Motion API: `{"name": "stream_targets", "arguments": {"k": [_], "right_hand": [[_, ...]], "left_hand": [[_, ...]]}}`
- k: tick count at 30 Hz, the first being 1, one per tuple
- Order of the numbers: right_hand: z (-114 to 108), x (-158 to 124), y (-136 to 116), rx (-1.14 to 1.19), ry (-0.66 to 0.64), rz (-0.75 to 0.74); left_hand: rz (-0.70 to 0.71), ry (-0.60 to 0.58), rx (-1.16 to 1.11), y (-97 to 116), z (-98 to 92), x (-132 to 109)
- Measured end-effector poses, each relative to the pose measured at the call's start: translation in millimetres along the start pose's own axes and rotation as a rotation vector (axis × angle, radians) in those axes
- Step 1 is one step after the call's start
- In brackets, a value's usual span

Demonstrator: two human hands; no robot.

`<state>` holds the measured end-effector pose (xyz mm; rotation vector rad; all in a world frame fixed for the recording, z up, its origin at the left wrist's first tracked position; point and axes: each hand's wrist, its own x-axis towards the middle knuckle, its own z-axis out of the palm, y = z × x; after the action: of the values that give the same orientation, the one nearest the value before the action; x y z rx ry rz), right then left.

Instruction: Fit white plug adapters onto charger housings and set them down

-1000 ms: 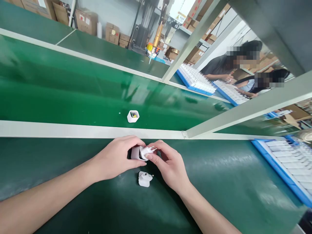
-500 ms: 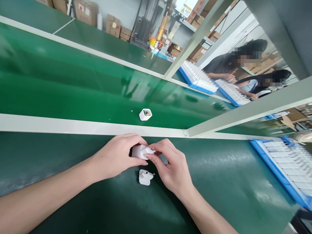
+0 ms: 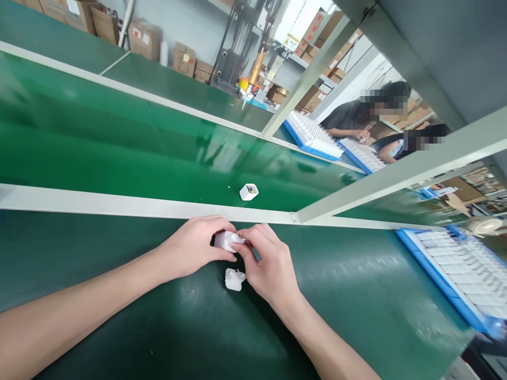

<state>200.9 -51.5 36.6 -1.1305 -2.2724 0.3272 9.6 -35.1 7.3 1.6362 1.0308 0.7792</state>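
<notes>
My left hand (image 3: pixel 194 248) is closed round a small white charger body (image 3: pixel 224 240) held just above the dark green table (image 3: pixel 119 295). My right hand (image 3: pixel 267 266) pinches a white plug piece against the end of that body, its fingers closed over it. A second white plug piece (image 3: pixel 233 279) lies loose on the table right below both hands. On the bright green conveyor belt (image 3: pixel 99 153) beyond the white rail, an open white charger shell (image 3: pixel 249 191) sits alone.
A blue tray (image 3: pixel 431 274) of white parts lies at the right edge of the table. Grey frame bars (image 3: pixel 396 174) cross overhead on the right. Two other people work at blue trays (image 3: pixel 312 134) across the belt. Cardboard boxes (image 3: pixel 144 39) stand at the back.
The open shell on the belt has travelled rightward. My right hand has pressed the plug piece closer onto the charger body, its fingers now covering the pins.
</notes>
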Motion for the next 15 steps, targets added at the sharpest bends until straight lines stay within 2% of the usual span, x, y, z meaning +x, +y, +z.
{"name": "stream_targets", "arguments": {"k": [5,11,13,15], "right_hand": [[1,1,-5,-0.065,-0.004,-0.001],[4,2,-3,0.127,-0.055,0.191],[-5,0,5,0.158,-0.093,0.245],[-27,-8,21,0.149,-0.087,0.321]], "left_hand": [[0.007,0.019,0.033,3,-0.9,-2],[0.036,-0.030,0.077,5,-2.3,-5],[0.030,-0.058,0.064,4,-1.7,-6],[0.006,-0.066,0.051,2,-0.6,-6]]}}
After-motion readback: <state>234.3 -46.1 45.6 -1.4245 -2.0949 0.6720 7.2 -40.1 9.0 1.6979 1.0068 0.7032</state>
